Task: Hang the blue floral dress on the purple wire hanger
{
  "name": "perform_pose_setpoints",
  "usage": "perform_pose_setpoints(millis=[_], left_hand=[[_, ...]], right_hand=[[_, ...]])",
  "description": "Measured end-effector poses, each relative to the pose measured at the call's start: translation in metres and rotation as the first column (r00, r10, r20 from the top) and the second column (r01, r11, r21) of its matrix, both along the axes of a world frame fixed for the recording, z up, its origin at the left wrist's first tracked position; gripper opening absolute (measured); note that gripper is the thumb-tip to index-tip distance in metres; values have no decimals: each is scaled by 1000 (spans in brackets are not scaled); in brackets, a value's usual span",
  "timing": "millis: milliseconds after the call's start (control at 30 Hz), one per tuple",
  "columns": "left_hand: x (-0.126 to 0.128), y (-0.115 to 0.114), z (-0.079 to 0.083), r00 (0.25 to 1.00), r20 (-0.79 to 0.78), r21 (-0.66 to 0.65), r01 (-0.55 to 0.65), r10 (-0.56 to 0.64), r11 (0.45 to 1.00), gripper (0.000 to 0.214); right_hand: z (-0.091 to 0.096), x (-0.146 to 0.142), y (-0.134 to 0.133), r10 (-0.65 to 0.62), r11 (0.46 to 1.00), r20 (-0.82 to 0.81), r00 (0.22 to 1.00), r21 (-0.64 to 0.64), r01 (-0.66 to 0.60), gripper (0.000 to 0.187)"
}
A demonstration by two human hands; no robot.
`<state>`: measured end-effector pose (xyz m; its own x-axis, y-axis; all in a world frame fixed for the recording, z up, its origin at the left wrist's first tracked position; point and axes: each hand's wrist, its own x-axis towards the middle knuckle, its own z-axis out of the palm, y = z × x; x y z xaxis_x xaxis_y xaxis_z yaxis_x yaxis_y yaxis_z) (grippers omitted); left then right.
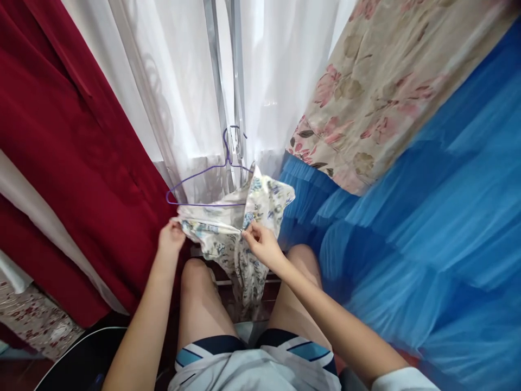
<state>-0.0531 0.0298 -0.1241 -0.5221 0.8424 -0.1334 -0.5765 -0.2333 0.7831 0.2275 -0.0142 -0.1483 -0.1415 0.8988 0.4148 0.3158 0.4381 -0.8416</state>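
Observation:
A purple clothes hanger [199, 175] hangs in front of me, its hook up by a grey metal pole. On its right side sits a white floral garment [266, 198] with blue, green and yellow print; the left end of the hanger is bare. My left hand [171, 236] pinches the garment's left edge, just below that bare end. With fingers closed, my right hand [260, 241] grips the cloth near the middle, where the edge is drawn taut between both hands. The lower part of the garment drops between my knees.
Dark red cloth [81, 136] hangs at the left, and white sheer curtains [280, 70] behind the pole [220, 70]. To the right hang a beige floral cloth [366, 103] and a blue tulle skirt [407, 244]. A black rounded container [81, 358] stands at the lower left.

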Motion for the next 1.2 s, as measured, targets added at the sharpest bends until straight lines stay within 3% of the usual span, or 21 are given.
perform_pose_setpoints(millis=[100,200,300,400,467,533,600,667,733,767,833,900,967,1033,1100,1200], left_hand=[[44,-13,-46,986,5,-73,165,-165,984,28],[93,-32,-65,941,-22,-35,338,-339,940,20],[131,-53,-51,855,-314,86,458,-412,885,21],[155,-69,-25,651,-719,170,504,-243,847,20],[162,-73,-12,559,-819,208,498,-129,842,20],[164,-75,-10,543,-825,207,547,-156,811,20],[163,-78,-18,553,-754,150,670,-354,727,23],[162,-83,-32,488,-640,74,808,-594,584,28],[162,-91,-45,401,-568,21,880,-719,474,32],[161,-94,-50,375,-563,2,892,-736,453,33],[158,-98,-54,377,-601,-9,879,-705,477,32],[151,-97,-49,417,-663,1,831,-622,556,29],[140,-93,-36,448,-713,10,775,-539,632,28],[127,-89,-18,476,-739,25,725,-476,688,29],[112,-86,-1,514,-752,64,679,-411,731,31],[88,-84,15,528,-776,77,621,-344,780,34]], right_hand=[[-25,13,2,-55,997,82,995,-55,59,22],[-42,33,3,-87,987,190,978,-118,111,20],[-41,46,-7,-28,990,260,965,-126,63,7],[-24,44,-23,249,967,240,938,-112,-228,22],[-9,39,-33,384,919,131,914,-150,-364,13],[6,36,-42,385,902,-8,923,-208,-378,19],[21,39,-50,353,898,-130,927,-230,-374,28],[35,49,-57,340,896,-209,917,-224,-384,30],[50,68,-58,289,918,-224,931,-210,-336,30],[58,80,-54,231,944,-213,949,-188,-272,29],[75,105,-35,60,993,-203,977,-90,-79,27],[95,126,-1,-104,991,-289,952,46,122,25],[115,134,42,-131,981,-327,936,97,171,28],[132,123,82,-79,991,-361,929,72,112,28],[142,99,111,25,998,-373,927,-49,-47,30],[141,60,127,150,960,-339,929,-175,-219,37]])
